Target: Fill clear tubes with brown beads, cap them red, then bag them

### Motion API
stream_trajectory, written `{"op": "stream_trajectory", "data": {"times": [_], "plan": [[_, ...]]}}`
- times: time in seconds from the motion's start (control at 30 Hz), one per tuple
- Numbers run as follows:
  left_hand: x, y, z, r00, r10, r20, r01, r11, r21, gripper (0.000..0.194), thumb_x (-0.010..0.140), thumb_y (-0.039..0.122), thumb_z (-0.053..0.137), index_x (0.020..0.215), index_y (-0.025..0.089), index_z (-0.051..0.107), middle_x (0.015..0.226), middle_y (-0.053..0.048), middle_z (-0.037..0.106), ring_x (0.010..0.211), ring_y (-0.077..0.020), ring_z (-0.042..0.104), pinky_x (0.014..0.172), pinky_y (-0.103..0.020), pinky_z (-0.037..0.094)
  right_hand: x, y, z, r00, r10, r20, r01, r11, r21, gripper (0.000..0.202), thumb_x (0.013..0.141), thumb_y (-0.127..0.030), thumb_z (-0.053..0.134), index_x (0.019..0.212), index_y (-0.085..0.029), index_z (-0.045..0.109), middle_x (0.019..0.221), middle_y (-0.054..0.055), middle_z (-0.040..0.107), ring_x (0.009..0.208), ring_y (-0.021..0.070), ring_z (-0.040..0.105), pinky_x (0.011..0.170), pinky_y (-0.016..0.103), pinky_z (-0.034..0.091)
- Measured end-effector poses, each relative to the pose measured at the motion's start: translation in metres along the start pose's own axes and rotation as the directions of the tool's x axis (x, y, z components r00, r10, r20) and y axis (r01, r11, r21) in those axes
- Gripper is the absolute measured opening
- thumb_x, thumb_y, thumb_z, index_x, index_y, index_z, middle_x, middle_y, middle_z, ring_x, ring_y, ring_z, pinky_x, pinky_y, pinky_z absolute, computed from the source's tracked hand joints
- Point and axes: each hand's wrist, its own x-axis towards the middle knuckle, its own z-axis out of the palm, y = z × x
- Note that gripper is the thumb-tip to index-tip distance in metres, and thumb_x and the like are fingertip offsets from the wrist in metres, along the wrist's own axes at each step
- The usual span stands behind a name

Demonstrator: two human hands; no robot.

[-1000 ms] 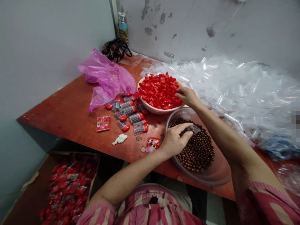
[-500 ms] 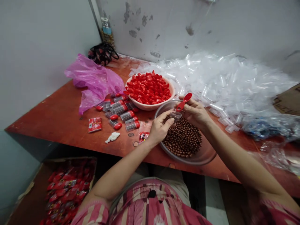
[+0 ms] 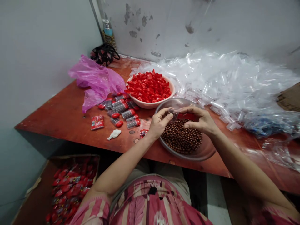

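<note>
Between the thumb and fingers of my left hand (image 3: 159, 124) is a small clear plastic tube (image 3: 173, 115), held over the bowl's rim. My right hand (image 3: 200, 120) is curved beside it, fingertips at the tube's right end and thumb apart below. A red plastic cap (image 3: 187, 116) shows under the right fingers, partly hidden by them. Below both hands, brown chocolate-like balls (image 3: 181, 137) lie in a translucent grey bowl (image 3: 207, 153). Behind stands a pale bowl (image 3: 150, 105) heaped with red caps (image 3: 151, 87).
Clear empty tubes (image 3: 225, 81) are piled along the wall at the right. Filled red-capped tubes (image 3: 122, 107) lie left of the bowls, near a pink plastic bag (image 3: 98, 78), a red packet (image 3: 97, 122) and crumpled white tissue (image 3: 114, 134). A box of red items (image 3: 71, 187) stands below the table.
The red cap, held upright above the tube before, has come down under my right fingers. My right thumb has spread away, and the tube has tilted in my left hand.
</note>
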Motion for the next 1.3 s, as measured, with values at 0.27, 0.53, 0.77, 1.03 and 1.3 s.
{"op": "stream_trajectory", "data": {"times": [0.27, 0.53, 0.77, 1.03, 1.3], "plan": [[0.001, 0.0, -0.001, 0.997, -0.019, 0.074, 0.021, 1.0, -0.02, 0.036, 0.078, 0.039, 0.069, 0.104, 0.015, 0.066, 0.105, -0.008, 0.072, 0.094, -0.0186, 0.066, 0.088, -0.032, 0.052, -0.006, -0.01, 0.002, 0.943, -0.27, 0.192, 0.319, 0.586, -0.745, 0.018, 0.09, -0.027, 0.055, 0.103, -0.021, 0.067, 0.097, 0.008, 0.075, 0.085, 0.0205, 0.069, 0.074, 0.03, 0.051], [-0.003, -0.002, 0.0, 0.994, 0.045, 0.101, -0.068, 0.969, 0.238, 0.03, 0.084, 0.029, 0.06, 0.111, 0.017, 0.066, 0.112, -0.008, 0.071, 0.102, -0.0201, 0.066, 0.094, -0.033, 0.05, -0.013, -0.008, -0.013, 0.994, -0.038, -0.104, -0.026, 0.834, -0.551, 0.026, 0.088, -0.036, 0.057, 0.108, -0.023, 0.067, 0.093, 0.007, 0.074, 0.08, 0.0232, 0.068, 0.071, 0.034, 0.051], [-0.006, 0.001, 0.002, 0.975, 0.151, 0.16, -0.211, 0.85, 0.483, 0.028, 0.085, 0.023, 0.059, 0.11, 0.021, 0.071, 0.114, -0.005, 0.072, 0.106, -0.0206, 0.067, 0.099, -0.034, 0.049, -0.008, -0.016, -0.012, 0.986, -0.153, 0.07, 0.167, 0.843, -0.511, 0.02, 0.088, -0.033, 0.059, 0.105, -0.025, 0.066, 0.095, 0.006, 0.071, 0.081, 0.0204, 0.066, 0.072, 0.032, 0.05], [-0.012, -0.001, 0.001, 0.963, 0.203, 0.175, -0.266, 0.799, 0.539, 0.027, 0.086, 0.022, 0.059, 0.109, 0.021, 0.072, 0.112, -0.006, 0.073, 0.102, -0.0202, 0.069, 0.095, -0.032, 0.052, -0.013, -0.018, -0.004, 0.94, -0.282, 0.193, 0.331, 0.614, -0.717, 0.011, 0.091, -0.027, 0.052, 0.089, -0.019, 0.06, 0.075, 0.005, 0.061, 0.066, 0.0171, 0.057, 0.06, 0.027, 0.041], [-0.016, -0.009, 0.0, 0.917, 0.276, 0.29, -0.398, 0.705, 0.588, 0.03, 0.087, 0.018, 0.054, 0.112, 0.019, 0.07, 0.115, -0.008, 0.071, 0.105, -0.0196, 0.068, 0.098, -0.033, 0.051, -0.015, -0.018, 0.001, 0.927, -0.265, 0.265, 0.368, 0.509, -0.778, 0.019, 0.093, -0.024, 0.048, 0.089, -0.016, 0.066, 0.071, 0.007, 0.063, 0.065, 0.0185, 0.056, 0.061, 0.03, 0.041]]}}
